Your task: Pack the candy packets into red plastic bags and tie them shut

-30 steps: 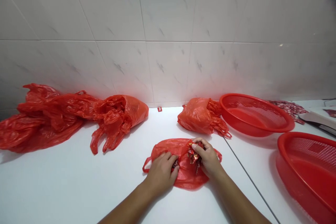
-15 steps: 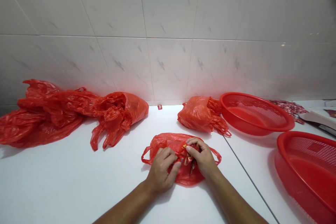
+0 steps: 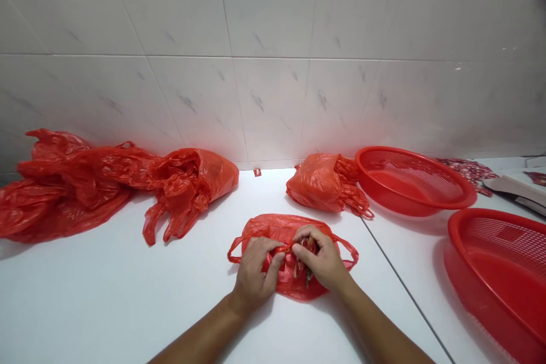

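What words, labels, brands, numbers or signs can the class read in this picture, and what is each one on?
No text can be read for certain.
Small red piece by the wall: pale marks, too small to read.
Shiny wrapped pieces in the right hand: any print is too small and partly covered.
Patterned red pile behind the far basket: too small to tell.

I can't tell whether this is a home kitchen or a small packing room: a glossy tiled wall (image 3: 273,5), pale and grey-veined, a wide white surface (image 3: 106,296) against it, and perforated red plastic basins (image 3: 464,278) at right.
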A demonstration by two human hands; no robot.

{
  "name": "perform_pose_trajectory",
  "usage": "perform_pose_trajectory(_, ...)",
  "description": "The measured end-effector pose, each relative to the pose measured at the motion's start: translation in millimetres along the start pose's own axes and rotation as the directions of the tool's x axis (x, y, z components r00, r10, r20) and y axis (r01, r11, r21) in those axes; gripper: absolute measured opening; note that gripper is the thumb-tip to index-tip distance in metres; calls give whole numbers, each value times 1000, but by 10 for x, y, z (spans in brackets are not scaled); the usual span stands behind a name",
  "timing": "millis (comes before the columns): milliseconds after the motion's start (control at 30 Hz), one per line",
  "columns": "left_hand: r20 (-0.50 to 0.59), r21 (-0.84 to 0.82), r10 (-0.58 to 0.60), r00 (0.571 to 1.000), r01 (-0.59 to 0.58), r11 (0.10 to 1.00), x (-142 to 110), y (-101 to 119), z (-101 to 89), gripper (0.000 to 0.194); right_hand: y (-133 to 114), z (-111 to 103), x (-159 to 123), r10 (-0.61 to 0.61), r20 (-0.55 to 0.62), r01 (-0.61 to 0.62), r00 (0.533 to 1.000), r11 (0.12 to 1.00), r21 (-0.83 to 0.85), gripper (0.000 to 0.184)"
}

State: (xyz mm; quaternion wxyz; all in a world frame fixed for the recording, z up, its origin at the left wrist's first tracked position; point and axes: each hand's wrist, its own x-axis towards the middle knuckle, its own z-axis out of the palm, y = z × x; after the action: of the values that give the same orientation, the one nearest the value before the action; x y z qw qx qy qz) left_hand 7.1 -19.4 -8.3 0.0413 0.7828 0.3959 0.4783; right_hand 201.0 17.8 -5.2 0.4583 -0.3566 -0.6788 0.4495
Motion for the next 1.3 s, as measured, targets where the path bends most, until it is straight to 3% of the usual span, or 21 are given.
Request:
perform_pose_trajectory(67,-48,42,-28,998,30,999,8,-28,8,12,9,-27,6,17,-79,-15,997,999,38,15)
perform_pose_trajectory(200,108,183,-88,990,67,981,57,-68,7,13,43,-114,38,104,-238,-54,966,977,206,29)
perform_pose_trajectory(300,100,180,-38,994,19,984,91,-49,1,24,41,-77,46,134,-279,-69,951,971,231,33)
perform_pose_trajectory(367,89,106,43,995,-52,993,104,-22,1,27,30,3,37,115,-257,-59,959,975,216,33)
perform_pose_trajectory(433,96,41,107,990,-112,993,110,1,4,16,17,89,22,87,-201,-43,976,976,213,32)
perform_pose_trajectory(500,88,26,117,989,-120,992,112,13,8,5,0,142,4,65,-162,-32,985,979,202,31)
perform_pose_trajectory(633,41,31,114,993,-115,993,97,15,1,11,-27,136,-21,101,-166,-70,981,981,181,30)
perform_pose_trajectory(767,-1,19,123,992,-123,992,75,30,-25,13,6,114,-18,199,-134,-145,971,932,331,39)
perform_pose_trajectory(833,-76,24,116,990,-114,993,75,22,-37,14,32,105,4,239,-154,-146,959,880,453,43)
perform_pose_trajectory(900,-122,82,79,989,-69,994,79,-10,-32,13,42,79,36,288,-206,-132,935,824,552,45)
perform_pose_trajectory(1000,51,257,-98,994,82,963,74,-96,23,19,18,17,79,342,-266,-106,901,769,630,44)
perform_pose_trajectory(1067,165,348,-252,954,182,920,65,-150,67,27,-6,-11,92,356,-280,-96,892,754,650,44)
perform_pose_trajectory(1133,176,377,-328,928,244,893,63,-169,83,28,-18,-18,92,360,-276,-99,891,748,657,43)
perform_pose_trajectory(1233,74,326,-234,969,199,924,82,-100,42,17,-13,-10,80,341,-264,-97,902,757,646,41)
perform_pose_trajectory(1300,63,258,-67,996,48,965,95,-4,5,15,-7,-11,72,321,-267,-85,909,768,635,39)
